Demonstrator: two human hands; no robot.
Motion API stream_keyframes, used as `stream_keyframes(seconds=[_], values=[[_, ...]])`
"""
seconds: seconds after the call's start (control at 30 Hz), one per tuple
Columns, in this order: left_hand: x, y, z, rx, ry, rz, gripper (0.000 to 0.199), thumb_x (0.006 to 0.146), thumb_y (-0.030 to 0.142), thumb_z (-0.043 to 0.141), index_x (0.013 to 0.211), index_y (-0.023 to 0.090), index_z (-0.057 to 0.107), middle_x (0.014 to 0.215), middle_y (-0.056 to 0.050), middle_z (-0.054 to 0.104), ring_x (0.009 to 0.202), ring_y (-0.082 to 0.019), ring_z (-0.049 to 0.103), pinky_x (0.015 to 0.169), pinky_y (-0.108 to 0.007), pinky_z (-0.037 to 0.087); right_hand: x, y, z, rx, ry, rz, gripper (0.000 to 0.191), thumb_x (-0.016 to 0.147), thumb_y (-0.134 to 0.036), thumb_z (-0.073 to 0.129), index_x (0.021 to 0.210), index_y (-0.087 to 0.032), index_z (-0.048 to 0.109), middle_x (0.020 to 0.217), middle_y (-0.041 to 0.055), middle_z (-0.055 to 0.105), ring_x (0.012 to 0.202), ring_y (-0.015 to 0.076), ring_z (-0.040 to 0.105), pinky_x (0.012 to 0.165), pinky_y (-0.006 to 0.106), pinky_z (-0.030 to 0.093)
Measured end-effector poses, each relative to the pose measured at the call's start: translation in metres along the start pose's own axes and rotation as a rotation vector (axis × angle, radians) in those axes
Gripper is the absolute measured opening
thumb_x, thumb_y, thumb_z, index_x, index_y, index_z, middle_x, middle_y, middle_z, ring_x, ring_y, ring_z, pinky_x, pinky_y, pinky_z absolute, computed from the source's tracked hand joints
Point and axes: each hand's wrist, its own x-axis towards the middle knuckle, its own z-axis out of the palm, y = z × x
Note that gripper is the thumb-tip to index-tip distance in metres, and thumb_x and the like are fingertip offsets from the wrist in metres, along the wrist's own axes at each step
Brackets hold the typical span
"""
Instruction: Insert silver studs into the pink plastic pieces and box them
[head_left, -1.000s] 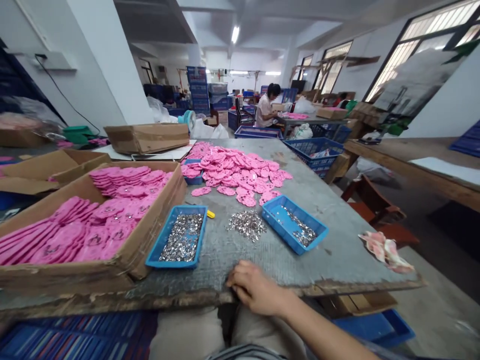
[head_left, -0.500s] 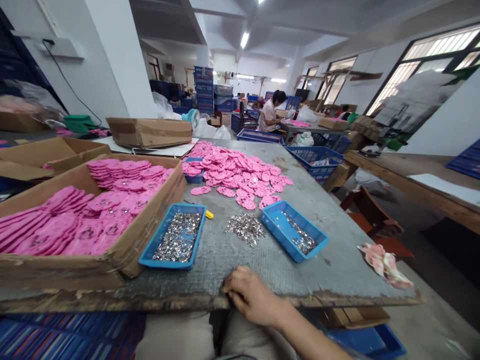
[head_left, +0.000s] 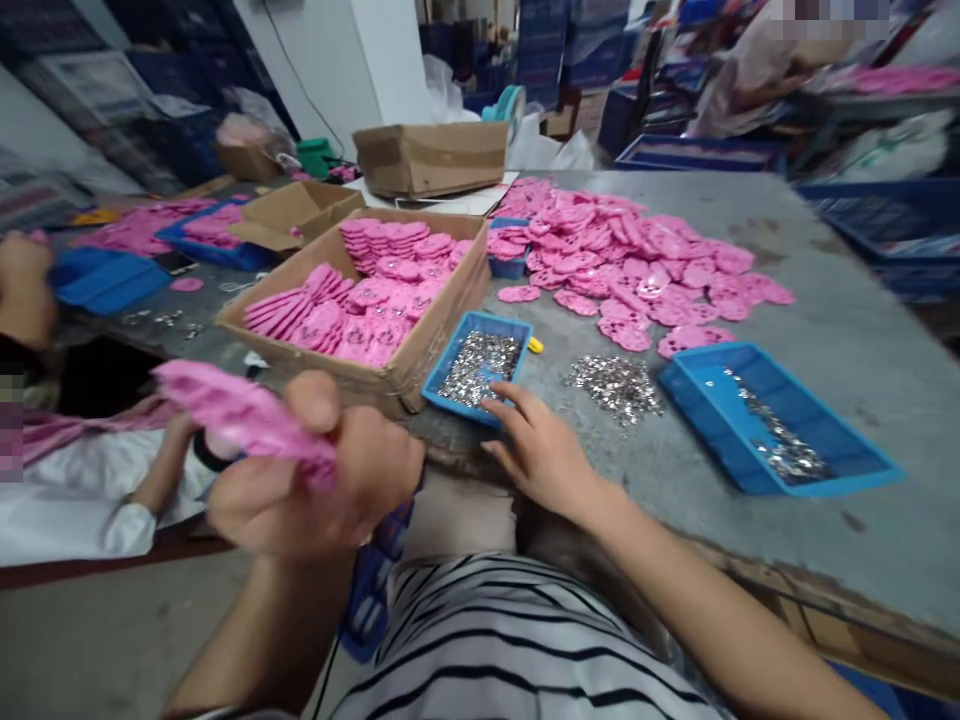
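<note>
A flat pink piece (head_left: 225,405) is gripped between the thumb and fingers of my left hand (head_left: 322,480), raised in front of the table's edge and blurred by motion. My right hand (head_left: 544,450) reaches over the near edge of a blue tray (head_left: 437,375) of small metal parts. Its fingers are spread, the tips over the parts, with nothing seen in them. Left of that tray stands a cardboard box (head_left: 405,370) with stacked pink pieces. To the right, a heap of metal parts (head_left: 615,387) lies on the table, beside a second blue tray (head_left: 720,430) holding fewer parts.
A large pile of loose pink pieces (head_left: 637,250) covers the table's back part. At the far left another person's hand (head_left: 26,285) is near a blue tray (head_left: 105,280). A small yellow item (head_left: 535,345) lies beside the first tray. Another person sits at the back right.
The view has swung left and down. My left hand has come into view with a pink piece. My right hand has left the table edge, opened, and is now at the left blue tray.
</note>
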Motion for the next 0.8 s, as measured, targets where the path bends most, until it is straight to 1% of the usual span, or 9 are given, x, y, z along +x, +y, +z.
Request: stream_keyframes(seconds=[0.07, 0.13, 0.2, 0.37, 0.43, 0.57, 0.67, 0.73, 0.8], values=[[-0.001, -0.003, 0.0, 0.015, -0.007, -0.005, 0.014, 0.08, 0.028, 0.059, 0.092, 0.023, 0.063, 0.049, 0.006, 0.05, 0.038, -0.008, 0.042, 0.046, -0.022, 0.041, 0.019, -0.01, 0.006, -0.157, -0.123, 0.04, 0.037, 0.088, -0.027, 0.057, 0.122, -0.011, 0.056, 0.128, 0.0192, 0.057, 0.107, 0.0289, 0.054, 0.086, 0.042, 0.048], [-0.001, -0.009, -0.003, 0.043, 0.094, -0.049, 0.015, 0.08, 0.025, 0.058, 0.094, 0.021, 0.063, 0.056, 0.004, 0.058, 0.039, -0.008, 0.046, 0.045, -0.022, 0.04, 0.03, -0.013, 0.01, -0.282, -0.257, 0.087, 0.022, 0.09, -0.022, 0.054, 0.106, -0.011, 0.064, 0.105, 0.0165, 0.066, 0.095, 0.0268, 0.055, 0.078, 0.037, 0.046], [-0.004, -0.017, -0.011, 0.079, 0.211, -0.084, 0.019, 0.077, 0.024, 0.061, 0.095, 0.021, 0.064, 0.066, 0.002, 0.065, 0.04, -0.008, 0.051, 0.043, -0.022, 0.04, 0.035, -0.009, 0.012, -0.329, -0.332, 0.106, 0.021, 0.093, -0.016, 0.046, 0.092, -0.013, 0.067, 0.087, 0.0127, 0.067, 0.087, 0.0238, 0.053, 0.072, 0.033, 0.042], [-0.011, -0.036, -0.033, 0.12, 0.485, -0.183, 0.028, 0.068, 0.02, 0.069, 0.095, 0.017, 0.064, 0.08, -0.003, 0.069, 0.058, -0.014, 0.063, 0.043, -0.021, 0.043, 0.026, 0.008, 0.012, -0.235, -0.317, 0.078, 0.023, 0.093, -0.015, 0.046, 0.094, -0.015, 0.068, 0.084, 0.0103, 0.066, 0.081, 0.0217, 0.047, 0.067, 0.032, 0.036], [-0.013, -0.041, -0.038, 0.108, 0.555, -0.221, 0.031, 0.066, 0.019, 0.071, 0.096, 0.016, 0.064, 0.081, -0.004, 0.068, 0.063, -0.015, 0.064, 0.044, -0.02, 0.043, 0.022, 0.013, 0.012, -0.186, -0.317, 0.059, 0.023, 0.092, -0.015, 0.046, 0.095, -0.015, 0.069, 0.084, 0.011, 0.065, 0.08, 0.0223, 0.047, 0.068, 0.032, 0.036], [-0.015, -0.045, -0.043, 0.094, 0.563, -0.254, 0.033, 0.067, 0.021, 0.072, 0.098, 0.015, 0.063, 0.079, -0.003, 0.065, 0.063, -0.014, 0.064, 0.044, -0.02, 0.044, 0.028, 0.018, 0.007, -0.122, -0.284, 0.028, 0.025, 0.093, -0.027, 0.049, 0.098, -0.014, 0.069, 0.089, 0.0116, 0.066, 0.083, 0.0232, 0.05, 0.075, 0.035, 0.041], [-0.018, -0.047, -0.043, 0.101, 0.526, -0.266, 0.033, 0.067, 0.023, 0.071, 0.098, 0.015, 0.061, 0.075, -0.001, 0.063, 0.056, -0.012, 0.06, 0.041, -0.02, 0.041, 0.053, 0.016, 0.002, -0.187, -0.28, 0.066, 0.029, 0.093, -0.032, 0.049, 0.103, -0.014, 0.068, 0.1, 0.0132, 0.067, 0.092, 0.0257, 0.054, 0.08, 0.037, 0.044], [-0.019, -0.049, -0.042, 0.111, 0.5, -0.284, 0.029, 0.067, 0.025, 0.07, 0.092, 0.015, 0.061, 0.072, 0.0, 0.061, 0.05, -0.01, 0.056, 0.039, -0.019, 0.038, 0.075, 0.013, 0.002, -0.293, -0.391, 0.094, 0.026, 0.089, -0.025, 0.052, 0.104, -0.012, 0.069, 0.103, 0.0161, 0.067, 0.099, 0.0291, 0.056, 0.082, 0.038, 0.045], [-0.021, -0.052, -0.04, 0.125, 0.478, -0.301, 0.022, 0.068, 0.027, 0.07, 0.083, 0.013, 0.059, 0.069, 0.0, 0.06, 0.047, -0.008, 0.053, 0.038, -0.019, 0.036, 0.095, 0.009, 0.006, -0.371, -0.563, 0.117, 0.025, 0.085, -0.016, 0.053, 0.102, -0.01, 0.071, 0.103, 0.019, 0.069, 0.104, 0.0307, 0.058, 0.084, 0.037, 0.046]])
